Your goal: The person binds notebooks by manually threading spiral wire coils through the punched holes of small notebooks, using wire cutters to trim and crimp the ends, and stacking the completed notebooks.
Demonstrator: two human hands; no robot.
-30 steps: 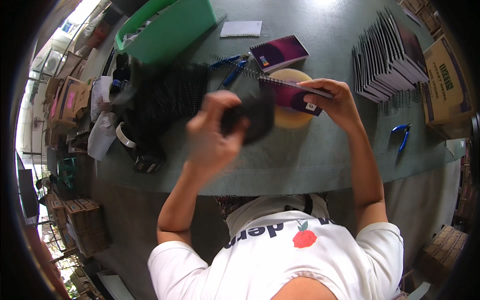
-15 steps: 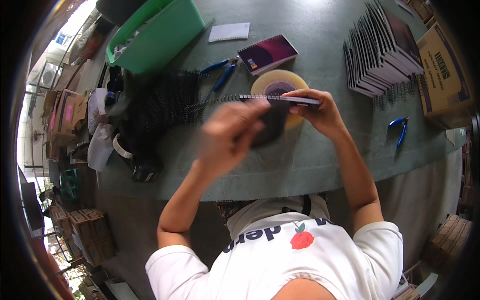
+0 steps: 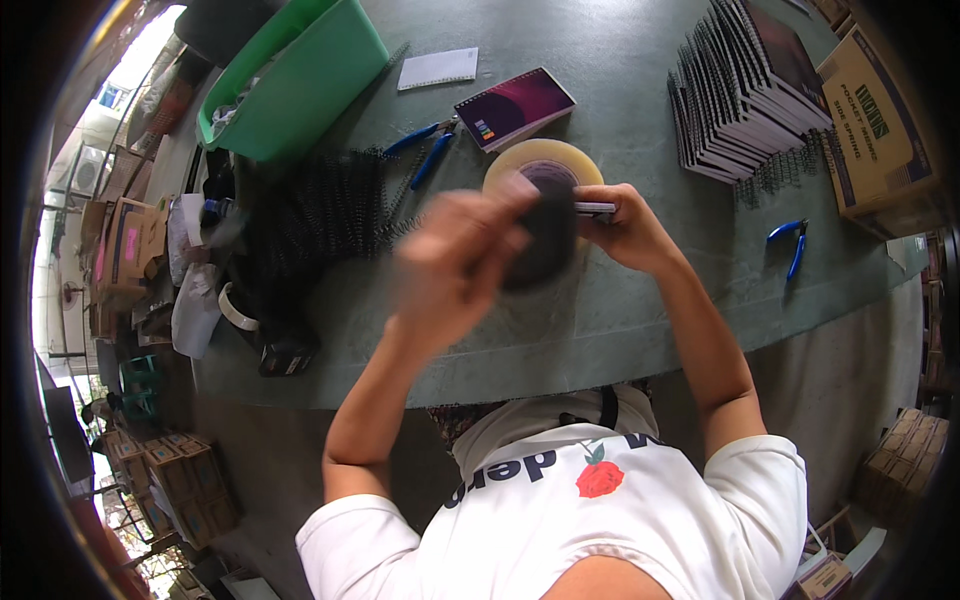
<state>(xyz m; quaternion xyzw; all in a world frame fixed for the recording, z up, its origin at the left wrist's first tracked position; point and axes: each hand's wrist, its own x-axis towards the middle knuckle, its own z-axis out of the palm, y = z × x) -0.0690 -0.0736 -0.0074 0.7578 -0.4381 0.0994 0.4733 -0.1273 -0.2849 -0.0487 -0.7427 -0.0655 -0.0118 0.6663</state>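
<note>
Two hands: both raised over the table, meeting above the tape roll.
Table [image 3: 640, 310]: grey-green top, running across the view.
Green bin [image 3: 300, 85]: far left of the table, tilted.
Notebook stack [image 3: 745, 85]: spiral-bound, fanned, far right, just beside a cardboard box [image 3: 875, 125].
Black wire coils [image 3: 320, 215]: heaped left of the hands.
Tape roll [image 3: 545, 160]: pale, lying flat, partly behind the hands.
Purple notebook [image 3: 515, 107]: flat, beyond the tape roll.
Left hand [image 3: 455, 265]: blurred, fingers curled against a dark object [image 3: 540, 240]; whether it grips is unclear.
Right hand [image 3: 625, 230]: closed on the thin notebook [image 3: 592, 208], seen edge-on, touching the dark object.
Blue pliers [image 3: 430, 150]: two pairs beside the coils; a third [image 3: 792, 245] lies near the right edge.
</note>
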